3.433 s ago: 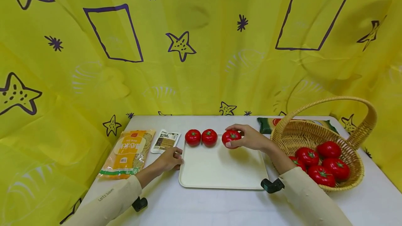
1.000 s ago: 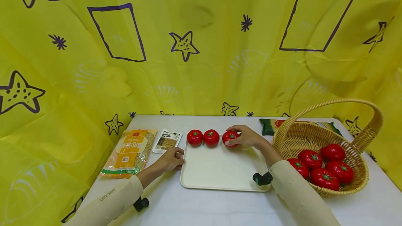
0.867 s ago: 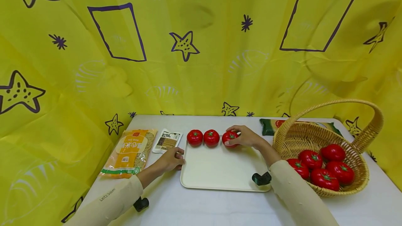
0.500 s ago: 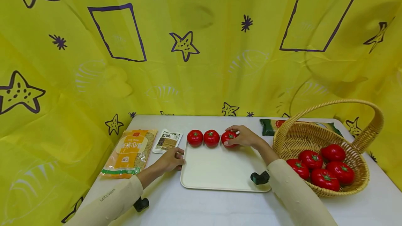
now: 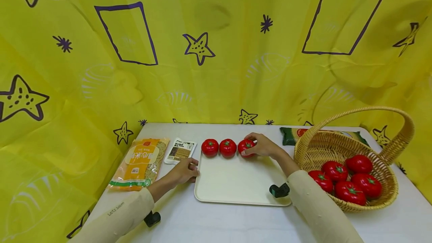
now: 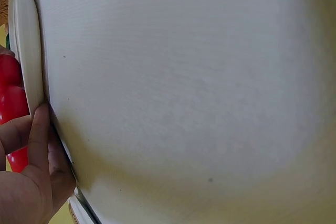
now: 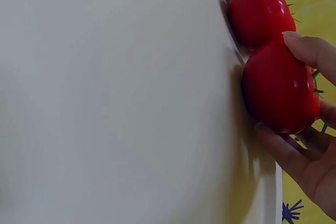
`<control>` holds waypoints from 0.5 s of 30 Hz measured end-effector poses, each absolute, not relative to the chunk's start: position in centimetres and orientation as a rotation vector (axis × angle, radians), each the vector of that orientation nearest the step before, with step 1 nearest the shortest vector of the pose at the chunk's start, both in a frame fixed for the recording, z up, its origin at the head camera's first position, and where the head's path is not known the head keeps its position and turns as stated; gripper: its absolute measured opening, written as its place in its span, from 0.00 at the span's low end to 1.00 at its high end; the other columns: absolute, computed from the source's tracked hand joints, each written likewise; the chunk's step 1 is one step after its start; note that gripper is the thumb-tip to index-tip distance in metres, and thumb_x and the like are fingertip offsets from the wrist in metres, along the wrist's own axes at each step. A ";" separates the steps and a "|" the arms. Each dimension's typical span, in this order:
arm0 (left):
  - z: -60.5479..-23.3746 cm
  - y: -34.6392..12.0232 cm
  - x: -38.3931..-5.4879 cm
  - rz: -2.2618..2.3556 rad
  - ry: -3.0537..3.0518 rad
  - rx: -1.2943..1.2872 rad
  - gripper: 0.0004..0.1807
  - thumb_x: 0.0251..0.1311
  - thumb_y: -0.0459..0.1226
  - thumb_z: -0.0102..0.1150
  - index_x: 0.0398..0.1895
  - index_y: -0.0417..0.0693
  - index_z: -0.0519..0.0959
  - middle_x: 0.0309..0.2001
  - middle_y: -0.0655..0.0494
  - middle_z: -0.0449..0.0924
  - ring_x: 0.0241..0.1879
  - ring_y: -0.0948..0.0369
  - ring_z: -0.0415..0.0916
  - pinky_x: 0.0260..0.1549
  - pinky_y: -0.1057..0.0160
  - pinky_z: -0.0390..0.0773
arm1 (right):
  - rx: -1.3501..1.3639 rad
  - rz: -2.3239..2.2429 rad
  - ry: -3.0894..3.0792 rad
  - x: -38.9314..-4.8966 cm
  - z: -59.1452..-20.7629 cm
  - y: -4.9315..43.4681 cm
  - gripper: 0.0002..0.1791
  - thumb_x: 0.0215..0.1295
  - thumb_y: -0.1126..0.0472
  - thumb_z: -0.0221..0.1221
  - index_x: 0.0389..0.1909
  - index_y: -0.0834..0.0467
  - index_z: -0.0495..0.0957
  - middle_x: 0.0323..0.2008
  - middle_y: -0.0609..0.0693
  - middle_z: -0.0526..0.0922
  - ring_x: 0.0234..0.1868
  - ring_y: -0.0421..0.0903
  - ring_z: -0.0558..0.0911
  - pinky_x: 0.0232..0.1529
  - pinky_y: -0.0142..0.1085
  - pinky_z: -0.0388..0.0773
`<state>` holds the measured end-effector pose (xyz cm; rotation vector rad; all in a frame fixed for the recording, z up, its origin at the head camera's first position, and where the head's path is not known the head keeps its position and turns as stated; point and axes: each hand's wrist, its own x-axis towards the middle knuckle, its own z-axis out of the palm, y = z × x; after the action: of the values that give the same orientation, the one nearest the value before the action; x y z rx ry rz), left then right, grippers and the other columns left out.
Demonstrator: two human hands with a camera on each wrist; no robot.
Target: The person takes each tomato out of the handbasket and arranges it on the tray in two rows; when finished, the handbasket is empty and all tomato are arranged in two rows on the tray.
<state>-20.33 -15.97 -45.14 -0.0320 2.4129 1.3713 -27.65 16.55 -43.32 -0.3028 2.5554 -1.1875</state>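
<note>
My right hand [image 5: 264, 146] holds a red tomato [image 5: 245, 147] at the far edge of a cream tray [image 5: 241, 183]. In the right wrist view, the thumb lies on one side of that tomato [image 7: 275, 87] and the fingers on the other. Left of it sit a middle tomato [image 5: 227, 148] and an end tomato [image 5: 210, 147], making a row of three along the far rim. At the tray's left edge, my left hand [image 5: 183, 171] pinches the rim; the left wrist view shows the fingertips right on it [image 6: 32, 51].
At right stands a wicker basket [image 5: 388, 183] with a tall handle and several tomatoes [image 5: 350, 192]. Behind it lies a green packet [image 5: 288, 136]. Left of the tray are a small white pouch [image 5: 180, 150] and an orange noodle bag [image 5: 140, 164]. A yellow curtain [image 5: 233, 85] hangs behind the table.
The right hand has brought its tomato slightly left and down, nearer the middle tomato, over the last few seconds. The left hand keeps its place at the tray's edge.
</note>
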 end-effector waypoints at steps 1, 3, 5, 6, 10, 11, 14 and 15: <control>-45.1 -16.0 -20.3 1.373 2.413 -0.030 0.20 0.61 0.25 0.62 0.57 0.33 0.74 0.36 0.49 0.74 0.31 0.59 0.74 0.31 0.65 0.86 | -0.300 -1.189 2.554 -27.6 -43.3 16.5 0.34 0.57 0.54 0.72 0.63 0.60 0.72 0.61 0.63 0.74 0.61 0.60 0.73 0.62 0.53 0.79; -45.0 -15.9 -20.3 1.379 2.411 -0.028 0.20 0.61 0.25 0.62 0.57 0.32 0.74 0.35 0.49 0.74 0.31 0.59 0.74 0.31 0.65 0.86 | -0.298 -1.189 2.552 -27.6 -43.3 16.5 0.34 0.57 0.54 0.72 0.63 0.60 0.73 0.61 0.63 0.74 0.60 0.60 0.74 0.62 0.53 0.79; -45.0 -15.9 -20.2 1.382 2.411 -0.026 0.20 0.60 0.25 0.62 0.57 0.32 0.74 0.35 0.49 0.74 0.31 0.59 0.74 0.31 0.64 0.86 | -0.293 -1.192 2.545 -27.6 -43.3 16.5 0.34 0.57 0.53 0.72 0.63 0.59 0.73 0.60 0.64 0.74 0.60 0.60 0.74 0.61 0.52 0.79; -45.0 -15.8 -20.2 1.384 2.409 -0.025 0.20 0.60 0.25 0.62 0.56 0.32 0.74 0.35 0.49 0.74 0.31 0.59 0.74 0.31 0.64 0.86 | -0.293 -1.192 2.542 -27.6 -43.3 16.6 0.34 0.57 0.53 0.72 0.63 0.59 0.73 0.60 0.64 0.74 0.60 0.60 0.74 0.61 0.52 0.80; -45.1 -15.8 -20.3 1.398 2.400 -0.034 0.20 0.60 0.24 0.62 0.56 0.32 0.73 0.35 0.49 0.74 0.31 0.59 0.74 0.31 0.64 0.86 | -0.287 -1.193 2.535 -27.5 -43.4 16.6 0.35 0.57 0.53 0.72 0.64 0.58 0.73 0.60 0.64 0.74 0.59 0.59 0.75 0.61 0.51 0.80; -45.1 -15.8 -20.3 1.401 2.398 -0.035 0.20 0.60 0.24 0.62 0.56 0.32 0.73 0.35 0.49 0.74 0.31 0.59 0.74 0.31 0.65 0.86 | -0.290 -1.192 2.536 -27.5 -43.4 16.6 0.35 0.58 0.52 0.72 0.65 0.58 0.72 0.60 0.65 0.74 0.59 0.59 0.75 0.61 0.51 0.80; -45.2 -15.9 -20.4 1.403 2.399 -0.039 0.20 0.60 0.24 0.62 0.56 0.32 0.73 0.35 0.49 0.74 0.31 0.59 0.74 0.31 0.65 0.86 | -0.290 -1.203 2.527 -27.5 -43.3 16.5 0.36 0.59 0.52 0.71 0.65 0.61 0.70 0.61 0.66 0.73 0.60 0.60 0.75 0.61 0.51 0.79; -45.1 -15.9 -20.4 1.403 2.399 -0.041 0.20 0.60 0.24 0.62 0.57 0.32 0.73 0.35 0.49 0.74 0.31 0.59 0.74 0.31 0.65 0.86 | -0.287 -1.208 2.523 -27.5 -43.3 16.5 0.36 0.60 0.52 0.70 0.66 0.62 0.69 0.61 0.66 0.73 0.60 0.61 0.74 0.61 0.51 0.79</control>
<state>-20.41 -15.88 -45.14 -0.0409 2.3986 1.4031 -27.52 16.50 -43.35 -0.2874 2.5234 -1.2082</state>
